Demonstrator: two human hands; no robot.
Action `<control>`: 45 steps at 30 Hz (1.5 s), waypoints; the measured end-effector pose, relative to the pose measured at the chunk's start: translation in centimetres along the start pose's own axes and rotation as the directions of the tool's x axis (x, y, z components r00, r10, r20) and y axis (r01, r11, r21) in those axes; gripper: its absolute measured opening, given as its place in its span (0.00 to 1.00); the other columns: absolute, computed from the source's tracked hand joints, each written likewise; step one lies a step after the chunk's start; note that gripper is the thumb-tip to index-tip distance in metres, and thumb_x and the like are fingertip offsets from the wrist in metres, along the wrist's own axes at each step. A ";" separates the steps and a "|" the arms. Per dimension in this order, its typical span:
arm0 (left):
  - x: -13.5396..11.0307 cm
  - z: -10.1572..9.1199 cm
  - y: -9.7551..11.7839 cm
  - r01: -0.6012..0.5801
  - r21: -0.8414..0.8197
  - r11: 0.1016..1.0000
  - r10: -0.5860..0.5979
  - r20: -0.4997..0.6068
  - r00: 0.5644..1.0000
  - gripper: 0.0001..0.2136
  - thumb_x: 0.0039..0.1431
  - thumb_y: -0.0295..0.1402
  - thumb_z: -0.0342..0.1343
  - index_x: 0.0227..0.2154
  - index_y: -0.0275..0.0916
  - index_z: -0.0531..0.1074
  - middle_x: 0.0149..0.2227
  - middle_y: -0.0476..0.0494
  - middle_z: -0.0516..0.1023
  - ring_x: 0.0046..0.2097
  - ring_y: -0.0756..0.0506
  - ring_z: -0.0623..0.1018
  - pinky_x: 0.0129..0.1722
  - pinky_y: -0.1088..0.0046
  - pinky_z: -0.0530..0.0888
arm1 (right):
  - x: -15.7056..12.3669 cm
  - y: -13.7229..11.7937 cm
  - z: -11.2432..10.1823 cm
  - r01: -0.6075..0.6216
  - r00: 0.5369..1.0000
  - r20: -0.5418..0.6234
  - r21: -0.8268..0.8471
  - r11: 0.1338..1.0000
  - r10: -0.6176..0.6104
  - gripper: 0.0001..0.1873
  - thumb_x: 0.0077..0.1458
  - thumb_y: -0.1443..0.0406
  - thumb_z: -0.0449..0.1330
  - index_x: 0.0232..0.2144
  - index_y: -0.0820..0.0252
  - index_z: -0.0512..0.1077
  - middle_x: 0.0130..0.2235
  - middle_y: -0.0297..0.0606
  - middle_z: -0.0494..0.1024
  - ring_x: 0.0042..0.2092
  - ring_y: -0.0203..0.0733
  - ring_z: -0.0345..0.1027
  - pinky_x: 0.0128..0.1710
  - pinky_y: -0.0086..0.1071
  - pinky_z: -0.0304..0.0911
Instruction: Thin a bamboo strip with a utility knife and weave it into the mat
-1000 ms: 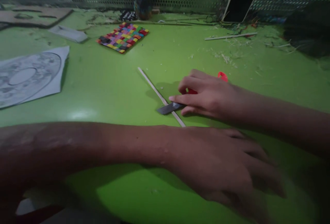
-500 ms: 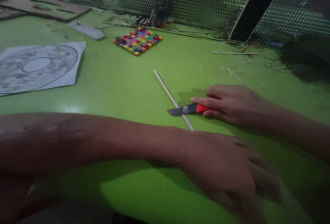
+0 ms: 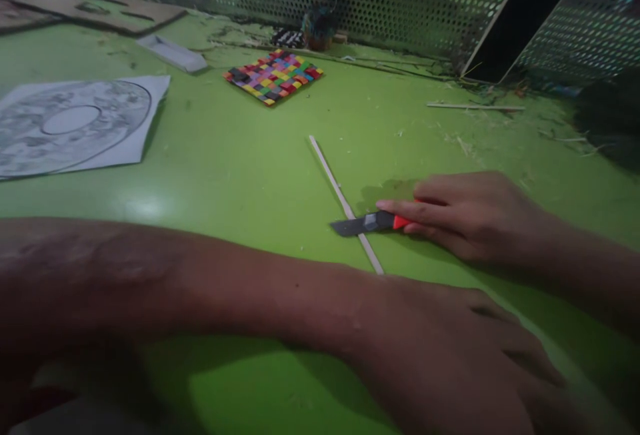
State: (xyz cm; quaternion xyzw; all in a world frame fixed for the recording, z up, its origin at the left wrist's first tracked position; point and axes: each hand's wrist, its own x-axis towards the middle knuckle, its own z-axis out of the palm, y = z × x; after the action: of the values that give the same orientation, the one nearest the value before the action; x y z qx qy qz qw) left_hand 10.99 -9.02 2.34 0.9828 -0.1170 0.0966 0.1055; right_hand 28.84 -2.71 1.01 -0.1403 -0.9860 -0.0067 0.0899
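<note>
My right hand (image 3: 465,215) is closed around a utility knife (image 3: 367,223) with a red handle and dark blade. The forefinger lies along the top of the knife. The blade crosses a thin pale wooden stick (image 3: 327,171) lying slantwise on the green table (image 3: 225,175). My left forearm reaches across the front, and my left hand (image 3: 450,348) is palm down at the lower right. The stick's near end disappears under the left wrist. Left fingers show gaps at the knuckles, but their tips are hidden, so any grip there cannot be made out.
A colourful woven square (image 3: 275,77) lies toward the back. On the left are a paper with a ring drawing (image 3: 95,145), a white tray-like piece (image 3: 173,55) and cut cardboard (image 3: 150,18). Another thin stick (image 3: 475,107) and shavings lie near the perforated metal screen (image 3: 400,11).
The view has shifted slightly. Both hands, the knife and the stick appear a little lower and further right. The blade still crosses the stick at about the same spot.
</note>
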 end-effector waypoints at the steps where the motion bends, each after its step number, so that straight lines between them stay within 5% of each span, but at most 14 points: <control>1: 0.0 -0.1 0.1 0.003 0.009 1.000 -0.004 0.022 1.000 0.23 0.66 0.38 0.44 0.55 0.71 0.76 0.62 0.75 0.73 0.68 0.51 0.69 0.65 0.76 0.68 | 0.0 -0.2 0.0 -0.010 1.000 -0.002 -0.001 1.000 0.010 0.21 0.73 0.58 0.52 0.63 0.51 0.73 0.35 0.37 0.77 0.31 0.40 0.64 0.28 0.35 0.47; 10: -0.3 -0.4 -0.2 -0.102 0.062 0.993 0.097 0.083 0.992 0.27 0.67 0.41 0.39 0.64 0.63 0.70 0.67 0.69 0.68 0.70 0.44 0.67 0.69 0.68 0.67 | 2.4 -0.1 1.0 -0.140 0.990 -0.024 -0.084 0.987 0.138 0.24 0.76 0.56 0.47 0.62 0.56 0.75 0.36 0.40 0.80 0.29 0.36 0.62 0.26 0.32 0.44; 15: 0.0 1.1 0.2 0.021 0.034 0.999 -0.020 -0.023 1.000 0.23 0.68 0.43 0.42 0.54 0.61 0.80 0.66 0.68 0.70 0.71 0.42 0.66 0.71 0.62 0.64 | 1.3 0.1 0.9 -0.138 0.987 -0.085 -0.019 0.990 0.136 0.23 0.75 0.56 0.49 0.61 0.56 0.75 0.43 0.42 0.81 0.33 0.39 0.66 0.28 0.33 0.52; 20: -0.3 0.1 -0.6 -0.076 -0.098 0.992 0.080 0.039 0.996 0.24 0.66 0.37 0.43 0.56 0.62 0.79 0.64 0.69 0.72 0.69 0.47 0.68 0.66 0.72 0.67 | -0.5 -0.9 0.1 -0.094 0.995 -0.027 0.025 0.995 0.095 0.21 0.74 0.59 0.50 0.59 0.55 0.76 0.44 0.42 0.81 0.36 0.40 0.69 0.32 0.33 0.56; 30: 0.0 -1.1 -0.5 -0.029 -0.167 0.986 0.048 0.111 0.993 0.23 0.67 0.36 0.44 0.52 0.67 0.80 0.63 0.71 0.73 0.71 0.48 0.65 0.69 0.74 0.61 | 0.4 -1.3 0.2 0.018 0.996 -0.089 0.032 0.999 -0.015 0.17 0.72 0.64 0.53 0.55 0.61 0.77 0.43 0.42 0.82 0.37 0.42 0.73 0.32 0.35 0.60; 35: -0.1 -0.7 -0.6 -0.048 -0.097 0.994 0.055 0.062 0.997 0.23 0.66 0.36 0.44 0.50 0.62 0.82 0.64 0.68 0.74 0.69 0.45 0.69 0.66 0.71 0.68 | 0.4 -1.6 0.3 -0.041 0.997 -0.058 0.027 0.999 0.042 0.18 0.73 0.63 0.51 0.56 0.57 0.77 0.42 0.41 0.83 0.37 0.43 0.73 0.31 0.37 0.60; 45: 0.0 -0.7 -0.2 -0.073 0.008 0.997 0.071 0.106 0.992 0.22 0.68 0.37 0.44 0.54 0.61 0.80 0.67 0.68 0.69 0.71 0.44 0.65 0.68 0.68 0.67 | 0.8 -1.9 0.8 -0.021 0.993 -0.119 -0.059 0.998 0.014 0.17 0.73 0.65 0.52 0.54 0.61 0.78 0.39 0.38 0.82 0.34 0.40 0.70 0.27 0.35 0.53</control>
State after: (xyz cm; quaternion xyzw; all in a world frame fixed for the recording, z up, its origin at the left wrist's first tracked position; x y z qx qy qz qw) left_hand 10.96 -8.68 3.00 0.9823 -0.1572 0.0487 0.0895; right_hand 27.40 -4.30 0.42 -0.1510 -0.9770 -0.0439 0.1442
